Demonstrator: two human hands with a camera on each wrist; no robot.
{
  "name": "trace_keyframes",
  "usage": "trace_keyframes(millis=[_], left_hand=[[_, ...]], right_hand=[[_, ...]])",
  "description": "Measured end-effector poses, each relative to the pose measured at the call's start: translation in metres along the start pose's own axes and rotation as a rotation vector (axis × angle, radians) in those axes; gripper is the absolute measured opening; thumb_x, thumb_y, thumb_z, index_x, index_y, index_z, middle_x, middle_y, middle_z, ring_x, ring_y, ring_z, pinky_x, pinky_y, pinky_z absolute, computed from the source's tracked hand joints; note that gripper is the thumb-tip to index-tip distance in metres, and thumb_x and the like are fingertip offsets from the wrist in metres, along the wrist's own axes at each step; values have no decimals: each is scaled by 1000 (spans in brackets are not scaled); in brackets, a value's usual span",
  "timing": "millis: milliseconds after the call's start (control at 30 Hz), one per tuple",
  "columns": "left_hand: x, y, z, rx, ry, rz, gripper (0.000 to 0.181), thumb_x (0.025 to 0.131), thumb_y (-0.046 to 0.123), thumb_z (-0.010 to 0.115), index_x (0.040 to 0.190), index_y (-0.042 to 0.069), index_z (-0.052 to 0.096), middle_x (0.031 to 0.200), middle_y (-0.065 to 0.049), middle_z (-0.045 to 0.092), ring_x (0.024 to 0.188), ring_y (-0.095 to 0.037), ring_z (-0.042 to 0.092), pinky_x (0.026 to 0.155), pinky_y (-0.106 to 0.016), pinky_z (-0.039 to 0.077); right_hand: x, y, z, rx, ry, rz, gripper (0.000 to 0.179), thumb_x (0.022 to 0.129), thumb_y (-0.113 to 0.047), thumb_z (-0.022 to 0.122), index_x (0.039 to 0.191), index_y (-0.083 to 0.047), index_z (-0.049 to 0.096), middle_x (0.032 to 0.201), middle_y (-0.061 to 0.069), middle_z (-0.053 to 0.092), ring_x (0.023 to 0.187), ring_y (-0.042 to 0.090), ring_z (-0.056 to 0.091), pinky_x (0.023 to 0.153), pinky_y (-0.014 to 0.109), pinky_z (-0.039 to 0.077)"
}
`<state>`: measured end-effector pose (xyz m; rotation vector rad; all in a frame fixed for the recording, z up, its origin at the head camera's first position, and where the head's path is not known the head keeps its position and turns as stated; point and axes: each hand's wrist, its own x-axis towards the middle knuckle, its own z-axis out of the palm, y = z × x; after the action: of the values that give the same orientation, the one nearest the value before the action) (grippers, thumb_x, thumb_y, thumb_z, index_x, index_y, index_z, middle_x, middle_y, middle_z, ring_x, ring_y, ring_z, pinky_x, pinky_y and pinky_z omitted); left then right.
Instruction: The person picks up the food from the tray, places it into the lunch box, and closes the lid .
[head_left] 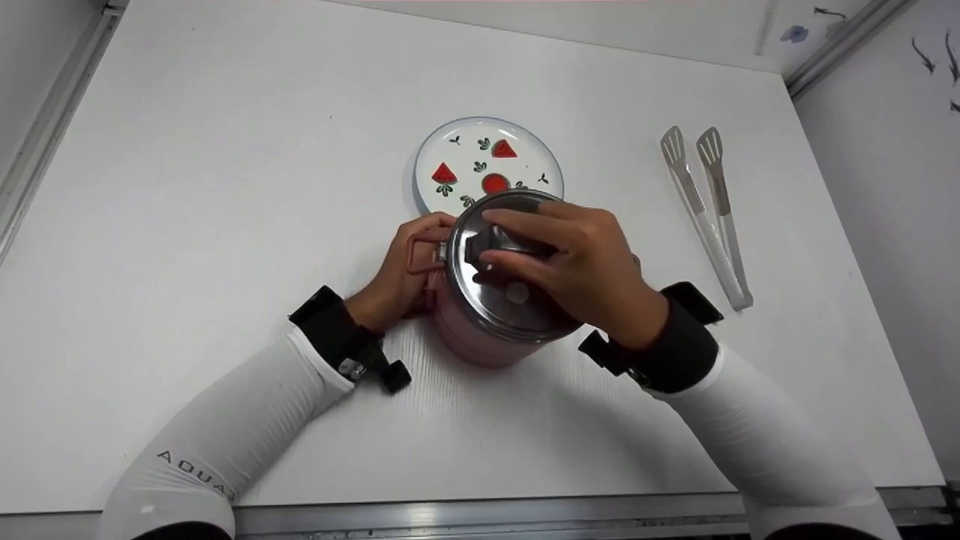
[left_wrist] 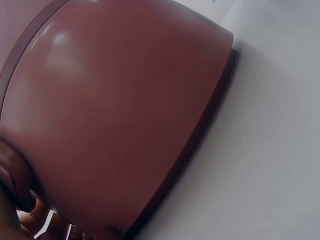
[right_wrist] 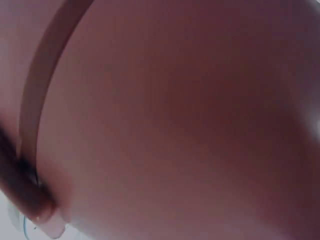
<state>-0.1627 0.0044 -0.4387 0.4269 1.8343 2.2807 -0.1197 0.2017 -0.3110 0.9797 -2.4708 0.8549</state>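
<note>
A round pink pot [head_left: 480, 345] with a shiny metal lid [head_left: 487, 300] stands on the table, in front of a plate. My left hand [head_left: 397, 262] grips the pot's left side beside a pink loop [head_left: 424, 253], which may be a handle or a clasp. Its fingers [left_wrist: 42, 225] show past the pot's wall in the left wrist view. From above, my right hand [head_left: 592, 255] pinches the dark lid knob [head_left: 480, 244] between thumb and fingers. The lid sits on the pot's rim. In the right wrist view, the pink wall [right_wrist: 175, 120] fills most of the picture, blurred.
The white plate [head_left: 457, 154] with watermelon prints lies just beyond the pot, its near edge hidden by it. Metal tongs [head_left: 720, 240] with slotted ends lie spread at the right. A metal rail [head_left: 450, 516] runs along the table's front edge.
</note>
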Motion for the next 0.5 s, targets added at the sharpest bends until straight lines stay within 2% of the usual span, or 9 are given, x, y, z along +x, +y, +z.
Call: trace_keyframes(millis=[100,200,500], left_hand=[[-1,1,-1,27,-21,27,25,95,18,51,104,-1,66,93,4,68,98,-9,59,88,-20,48],[-1,2,1,26,-29,26,24,98,16,49,102,0,66,92,6,67,96,-8,59,88,-20,48],[0,3,5,0,-2,-24,29,101,17,42,97,3,67,91,3,65,96,-10,58,87,-22,48]], right_hand=[[0,-1,2,-6,-3,-9,35,81,-31,84,109,-12,79,70,8,62,68,15,60,69,32,56],[-1,-1,1,1,3,-15,35,80,-31,85,109,-12,79,69,8,62,66,14,59,68,31,55],[-3,-2,-3,46,-9,-3,34,79,-30,86,107,-12,79,71,8,64,69,14,61,71,31,56]])
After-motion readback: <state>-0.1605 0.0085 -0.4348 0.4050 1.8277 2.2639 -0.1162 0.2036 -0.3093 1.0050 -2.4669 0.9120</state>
